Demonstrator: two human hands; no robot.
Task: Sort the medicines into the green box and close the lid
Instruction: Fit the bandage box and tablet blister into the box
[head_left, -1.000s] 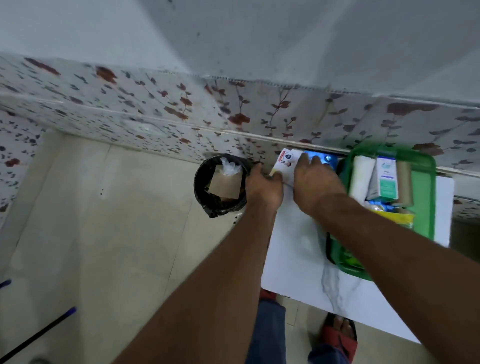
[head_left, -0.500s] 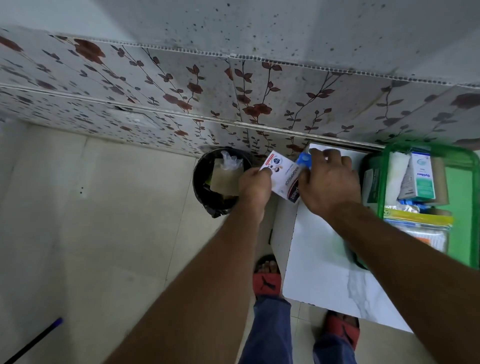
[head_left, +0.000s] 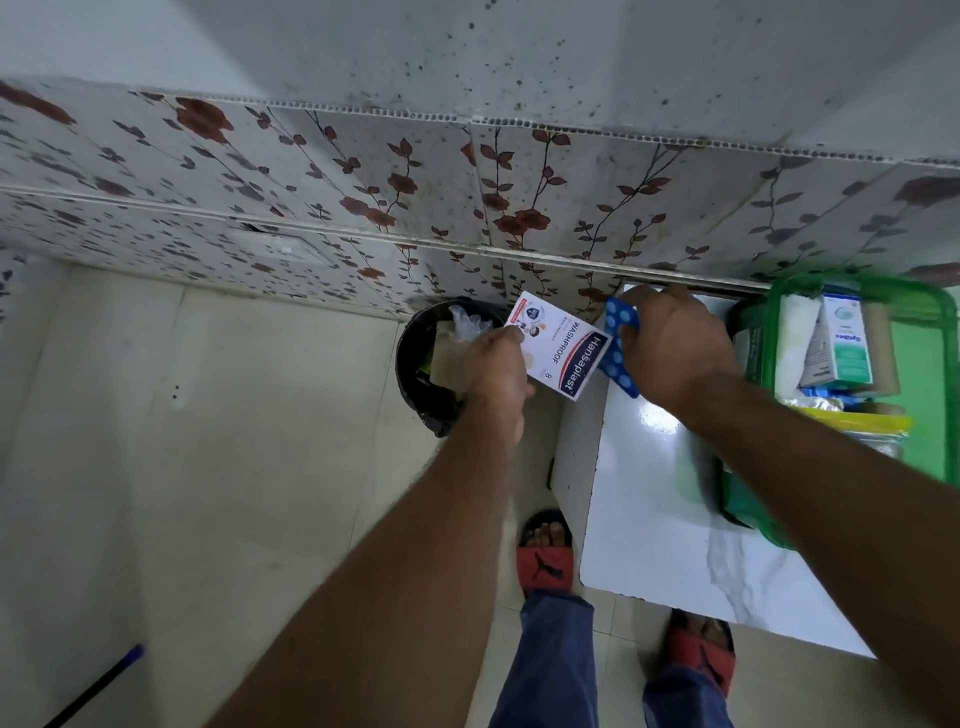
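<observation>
My left hand (head_left: 496, 371) grips a white Hansaplast plaster box (head_left: 558, 345) by its left edge, lifted off the table's far left corner. My right hand (head_left: 670, 345) holds a blue blister strip of white tablets (head_left: 618, 340), right beside the plaster box. The green box (head_left: 935, 312) stands open at the right on the white marble-look table (head_left: 665, 519). Inside it are a white roll, a white-and-teal carton (head_left: 847, 340) and a yellow-edged clear packet (head_left: 857, 421).
A black bin (head_left: 415, 364) with cardboard and plastic in it stands on the floor, left of the table and below my left hand. A flower-patterned wall runs behind. My feet in red sandals stand at the table's near edge. A blue-tipped stick lies bottom left.
Both hands lifted the plaster box and the blue blister strip off the table's far corner and drew them apart. The view swung left and down, pushing the green box toward the right edge.
</observation>
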